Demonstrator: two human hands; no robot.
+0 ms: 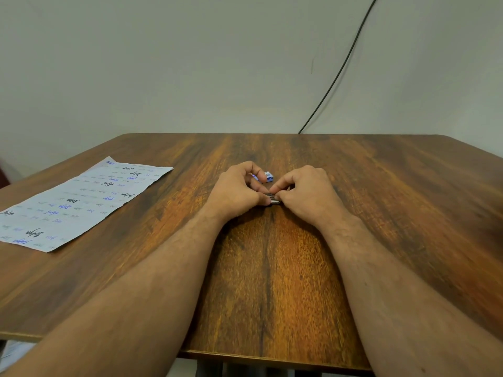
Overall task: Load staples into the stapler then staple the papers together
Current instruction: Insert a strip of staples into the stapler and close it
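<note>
A small metal stapler (273, 200) rests on the wooden table (272, 281) at its middle, mostly hidden between my hands. My left hand (239, 190) grips its left end, fingers curled. My right hand (307, 193) pinches its right end with thumb and forefinger. Just behind my fingers lies a small blue and white staple box (268, 176), partly covered by my left forefinger. The papers (79, 202), a stack of sheets with handwriting, lie flat at the table's left side, far from both hands.
A black cable (337, 74) runs down the wall behind the table's far edge. The near table edge passes under my forearms. A bit of paper (13, 352) shows below the table at the lower left.
</note>
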